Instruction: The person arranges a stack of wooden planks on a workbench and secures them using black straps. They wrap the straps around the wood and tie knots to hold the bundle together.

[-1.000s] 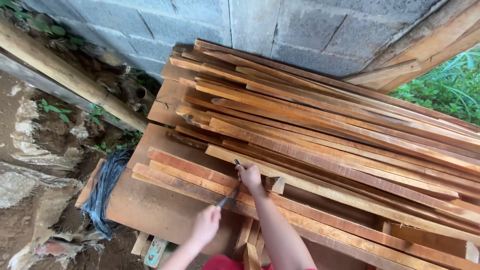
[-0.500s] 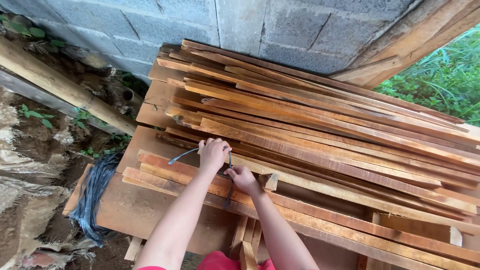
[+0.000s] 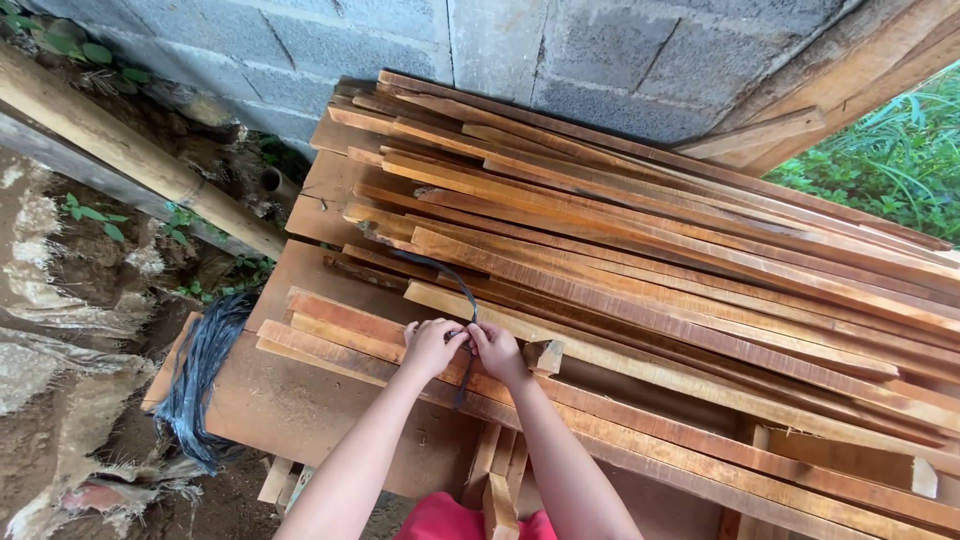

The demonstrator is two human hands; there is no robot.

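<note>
Both hands now meet at lower centre of the frame. The left hand (image 3: 432,345) and right hand (image 3: 495,350) each pinch the dark strap (image 3: 455,285), which loops up over the stacked planks (image 3: 650,250). Half a second ago the left hand gripped higher (nearer the pile's middle), apart from the right.

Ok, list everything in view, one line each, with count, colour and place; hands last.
wooden planks: many, reddish-brown, stacked across the middle
dark strap: one, dark blue-grey, lying on the planks and running down between the hands
bundle of straps: one, dark blue, hanging at the stack's left edge
block wall: one, grey, behind
bamboo pole: one, tan, upper left
greenery: green, upper right
left hand: fingers on the strap
right hand: fingers pinching the strap
</note>
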